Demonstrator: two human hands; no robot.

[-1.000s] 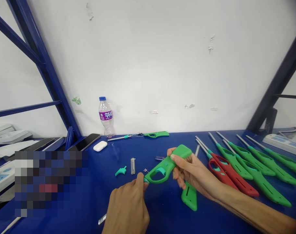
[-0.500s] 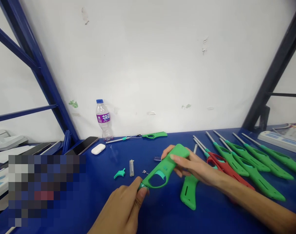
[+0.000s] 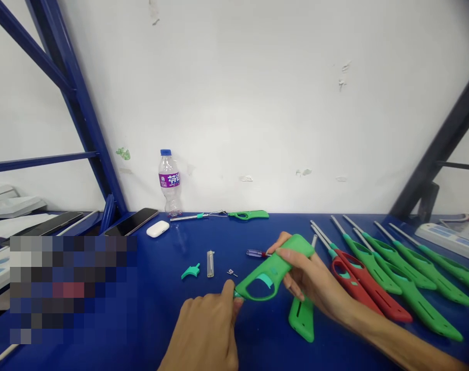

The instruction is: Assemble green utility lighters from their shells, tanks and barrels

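While hands (image 3: 208, 322) grip green lighter (image 3: 281, 265), screwdriver (image 3: 256, 253) lies just behind, second green lighter (image 3: 302, 317) beneath right wrist.

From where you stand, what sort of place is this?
Probably a workbench for assembling or repairing lighters: green lighters and red lighters lined up, and a loose teal trigger on the blue tabletop.

More of screwdriver (image 3: 255, 253) visible
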